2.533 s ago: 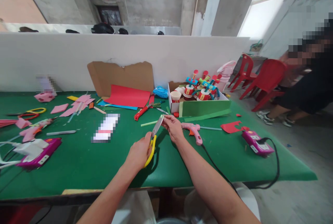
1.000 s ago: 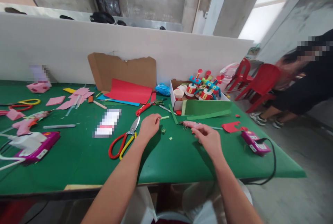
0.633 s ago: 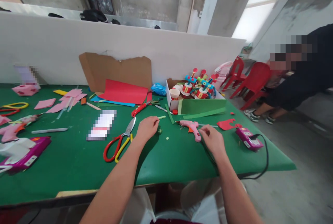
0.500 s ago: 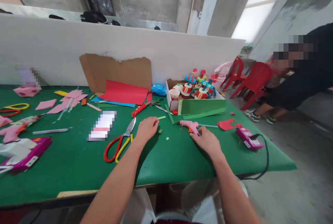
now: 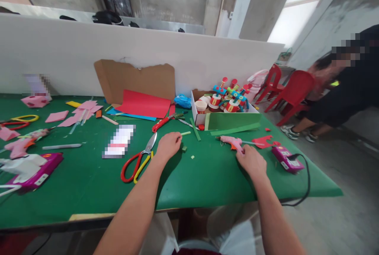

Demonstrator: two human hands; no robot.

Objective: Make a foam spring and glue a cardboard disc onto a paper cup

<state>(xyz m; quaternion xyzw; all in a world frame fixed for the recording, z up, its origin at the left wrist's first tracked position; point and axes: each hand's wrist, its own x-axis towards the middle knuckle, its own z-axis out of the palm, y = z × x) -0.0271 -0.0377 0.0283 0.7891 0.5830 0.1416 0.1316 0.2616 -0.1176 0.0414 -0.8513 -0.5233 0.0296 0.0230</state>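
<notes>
Glue gun handle (image 5: 240,149) in right fingers (image 5: 243,159)

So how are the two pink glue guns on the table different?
The right glue gun is held by the right hand; no hand touches the left glue gun. The right glue gun's nozzle points left; the left glue gun's points right. Both are pink with orange triggers.
</notes>
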